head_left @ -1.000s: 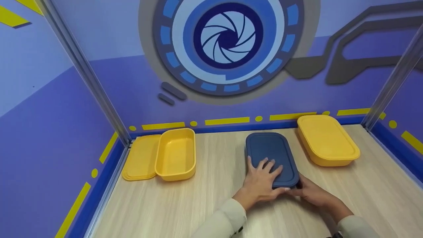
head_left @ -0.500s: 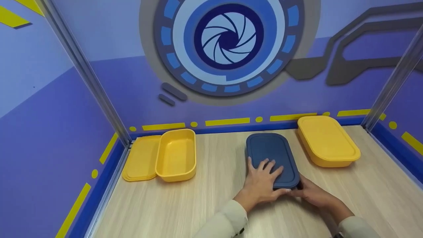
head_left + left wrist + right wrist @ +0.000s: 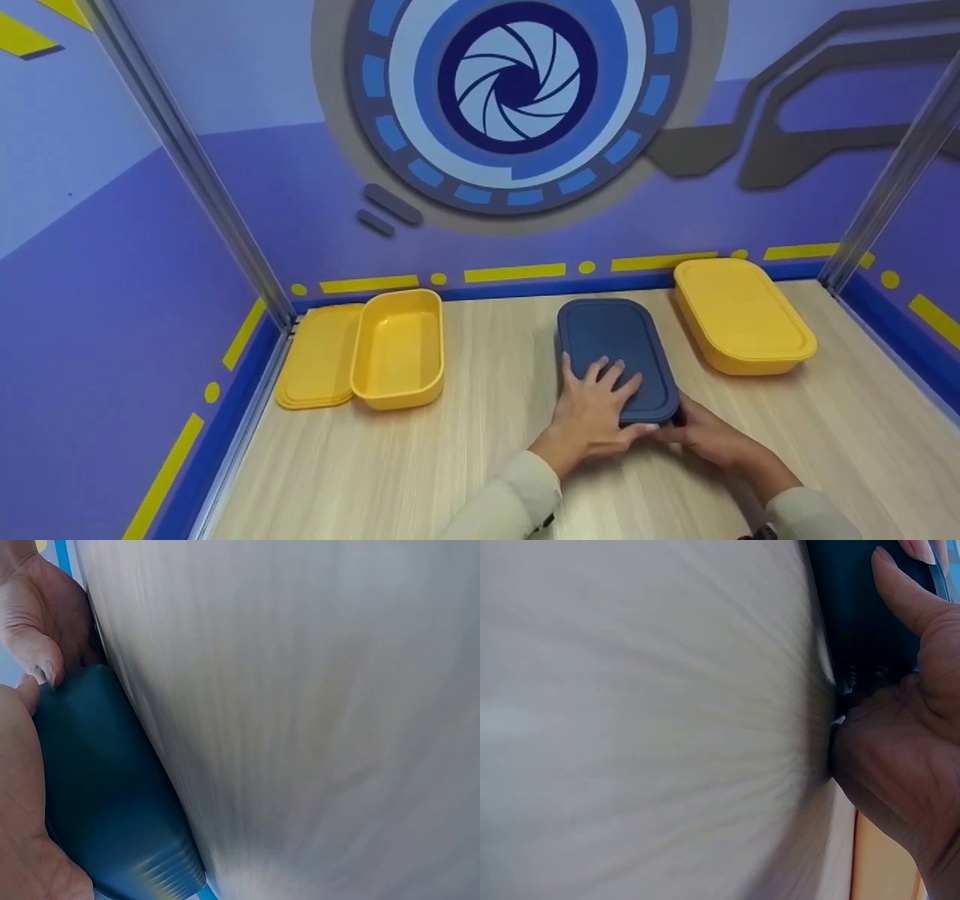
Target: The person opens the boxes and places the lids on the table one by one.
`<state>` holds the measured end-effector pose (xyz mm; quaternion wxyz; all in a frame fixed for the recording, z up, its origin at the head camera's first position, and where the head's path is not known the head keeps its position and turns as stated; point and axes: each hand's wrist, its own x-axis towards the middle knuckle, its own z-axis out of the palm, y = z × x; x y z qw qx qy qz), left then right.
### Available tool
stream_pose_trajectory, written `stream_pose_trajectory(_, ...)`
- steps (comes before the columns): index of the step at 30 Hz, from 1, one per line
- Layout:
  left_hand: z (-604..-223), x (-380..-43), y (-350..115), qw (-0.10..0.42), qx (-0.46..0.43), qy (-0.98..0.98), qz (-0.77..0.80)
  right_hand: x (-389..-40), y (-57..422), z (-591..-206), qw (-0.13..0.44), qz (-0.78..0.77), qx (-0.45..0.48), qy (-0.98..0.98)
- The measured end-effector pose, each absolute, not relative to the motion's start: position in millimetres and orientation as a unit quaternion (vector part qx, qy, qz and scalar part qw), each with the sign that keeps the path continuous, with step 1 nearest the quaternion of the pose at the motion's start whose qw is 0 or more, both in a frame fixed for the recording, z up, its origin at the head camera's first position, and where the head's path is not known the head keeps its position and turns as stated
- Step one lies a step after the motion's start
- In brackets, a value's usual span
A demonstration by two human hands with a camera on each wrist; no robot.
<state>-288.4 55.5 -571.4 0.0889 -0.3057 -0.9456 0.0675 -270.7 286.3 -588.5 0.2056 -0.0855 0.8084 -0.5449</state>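
Note:
A dark blue lidded food container (image 3: pixel 611 328) stands on the table, right of the middle in the head view. Spread fingers of my left hand (image 3: pixel 591 416) rest on its lid, with the thumb at the near edge. My right hand (image 3: pixel 716 441) holds the near right corner, thumb along the near end and fingers round the side. In the left wrist view the container's ribbed side (image 3: pixel 112 780) shows between hand and table. Most fingers of the right hand (image 3: pixel 900 750) are hidden in the right wrist view.
On the left, an uncovered yellow container (image 3: pixel 401 349) stands against a flat yellow lid (image 3: pixel 322 360). A second yellow container (image 3: pixel 739 311), with its lid on, is at the back right. Blue panels (image 3: pixel 240 180) wall in the wooden table (image 3: pixel 495 390).
The head view shifts very slightly. Both hands and the dark blue container keep their places.

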Motion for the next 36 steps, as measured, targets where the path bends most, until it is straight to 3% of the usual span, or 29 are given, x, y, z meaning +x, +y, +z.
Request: stream_pose_trajectory(36, -570.7, -287.5, 57.1, 0.084, -0.301, -0.949, 0.034, -272.4, 288.1, -588.3, 0.228, -0.541, -0.091, 0.804)
